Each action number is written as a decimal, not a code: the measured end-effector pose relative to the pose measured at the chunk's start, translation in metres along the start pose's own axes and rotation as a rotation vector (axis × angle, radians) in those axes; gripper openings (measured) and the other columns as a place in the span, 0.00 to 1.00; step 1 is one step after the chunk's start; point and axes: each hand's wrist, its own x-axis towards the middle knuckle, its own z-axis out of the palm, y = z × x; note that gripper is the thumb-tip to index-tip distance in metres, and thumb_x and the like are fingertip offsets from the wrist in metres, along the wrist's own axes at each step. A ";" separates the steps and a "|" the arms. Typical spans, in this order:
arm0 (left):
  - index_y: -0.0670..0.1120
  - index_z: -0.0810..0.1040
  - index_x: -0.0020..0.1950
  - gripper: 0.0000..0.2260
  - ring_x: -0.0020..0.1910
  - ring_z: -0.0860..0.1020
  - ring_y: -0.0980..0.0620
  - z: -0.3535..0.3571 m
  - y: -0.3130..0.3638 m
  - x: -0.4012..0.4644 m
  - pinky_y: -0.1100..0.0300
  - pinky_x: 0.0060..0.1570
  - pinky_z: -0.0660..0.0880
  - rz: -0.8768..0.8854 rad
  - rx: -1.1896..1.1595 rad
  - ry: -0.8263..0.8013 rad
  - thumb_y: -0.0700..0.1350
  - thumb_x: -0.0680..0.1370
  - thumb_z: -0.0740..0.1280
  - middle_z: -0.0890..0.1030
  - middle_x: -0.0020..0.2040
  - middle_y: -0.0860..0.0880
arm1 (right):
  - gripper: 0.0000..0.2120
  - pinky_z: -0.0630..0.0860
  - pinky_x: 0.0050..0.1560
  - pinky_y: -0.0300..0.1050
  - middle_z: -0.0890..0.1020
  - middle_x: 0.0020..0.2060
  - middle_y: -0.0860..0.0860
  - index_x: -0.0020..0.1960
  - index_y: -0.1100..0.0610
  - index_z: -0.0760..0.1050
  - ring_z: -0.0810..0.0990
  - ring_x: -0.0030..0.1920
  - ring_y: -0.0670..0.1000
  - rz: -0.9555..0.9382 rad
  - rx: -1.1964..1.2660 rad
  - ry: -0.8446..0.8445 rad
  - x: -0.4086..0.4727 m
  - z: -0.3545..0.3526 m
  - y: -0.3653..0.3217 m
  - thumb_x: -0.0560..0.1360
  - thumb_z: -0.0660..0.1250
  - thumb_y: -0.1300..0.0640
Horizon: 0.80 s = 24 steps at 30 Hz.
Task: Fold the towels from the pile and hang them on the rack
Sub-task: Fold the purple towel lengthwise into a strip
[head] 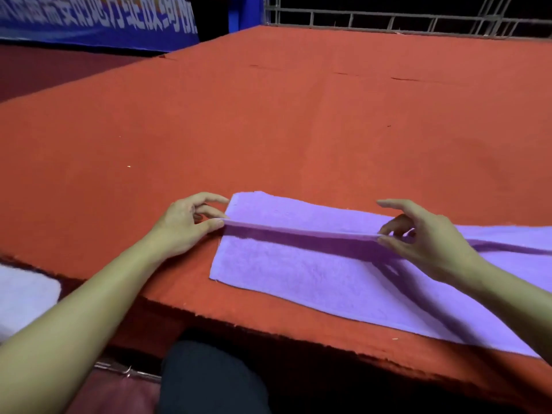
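Note:
A purple towel (298, 273) lies flat on the red felt table (268, 130), running off the right edge of view. A long raised fold crosses its middle. My left hand (185, 225) pinches the left end of that fold between thumb and fingers. Further right along the same fold, my right hand (418, 237) pinches it, index finger stretched out above. The fold is lifted slightly off the lower layer. No rack shows in view.
A pale lavender-white towel (24, 297) lies low at the left, below the table edge. A metal railing (403, 19) runs behind the table's far edge. A blue banner (98, 19) hangs at the back left. My dark-clothed knee (209, 380) is under the near edge.

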 end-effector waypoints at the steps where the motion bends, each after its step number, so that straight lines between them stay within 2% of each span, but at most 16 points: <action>1: 0.63 0.77 0.54 0.20 0.43 0.80 0.61 0.000 0.000 -0.012 0.56 0.53 0.73 -0.012 -0.020 0.006 0.38 0.75 0.73 0.86 0.44 0.59 | 0.27 0.70 0.42 0.28 0.80 0.45 0.29 0.67 0.46 0.71 0.77 0.42 0.38 -0.017 -0.013 -0.006 -0.010 0.002 -0.005 0.71 0.75 0.59; 5: 0.56 0.77 0.56 0.17 0.44 0.81 0.61 0.007 0.005 -0.049 0.68 0.52 0.72 -0.028 -0.035 -0.056 0.36 0.75 0.72 0.86 0.45 0.56 | 0.29 0.70 0.41 0.28 0.79 0.46 0.30 0.65 0.43 0.71 0.77 0.40 0.38 -0.043 -0.029 0.008 -0.042 0.006 -0.014 0.70 0.76 0.61; 10: 0.49 0.78 0.59 0.15 0.43 0.81 0.59 0.007 0.007 -0.072 0.70 0.49 0.71 -0.002 -0.011 -0.083 0.36 0.75 0.72 0.86 0.45 0.54 | 0.32 0.72 0.41 0.32 0.81 0.43 0.31 0.63 0.40 0.70 0.78 0.40 0.43 -0.050 0.013 0.061 -0.065 0.009 -0.014 0.68 0.77 0.64; 18: 0.51 0.79 0.56 0.16 0.48 0.81 0.66 0.014 0.006 -0.082 0.76 0.49 0.69 0.027 0.090 -0.124 0.37 0.73 0.75 0.85 0.44 0.61 | 0.31 0.73 0.45 0.38 0.82 0.42 0.34 0.63 0.35 0.68 0.78 0.43 0.44 -0.038 0.066 0.000 -0.089 0.022 -0.009 0.70 0.77 0.60; 22: 0.55 0.78 0.55 0.19 0.49 0.81 0.67 0.014 0.004 -0.079 0.76 0.50 0.69 0.059 0.149 -0.127 0.39 0.70 0.78 0.84 0.45 0.64 | 0.30 0.73 0.45 0.38 0.82 0.42 0.35 0.62 0.35 0.68 0.79 0.43 0.44 -0.033 0.104 -0.020 -0.094 0.025 -0.005 0.71 0.76 0.59; 24: 0.56 0.77 0.56 0.19 0.50 0.80 0.67 0.014 0.001 -0.077 0.72 0.52 0.70 0.102 0.203 -0.131 0.40 0.70 0.78 0.84 0.46 0.65 | 0.30 0.74 0.46 0.37 0.83 0.42 0.35 0.62 0.35 0.68 0.81 0.42 0.43 -0.032 0.114 -0.036 -0.096 0.025 -0.006 0.71 0.76 0.60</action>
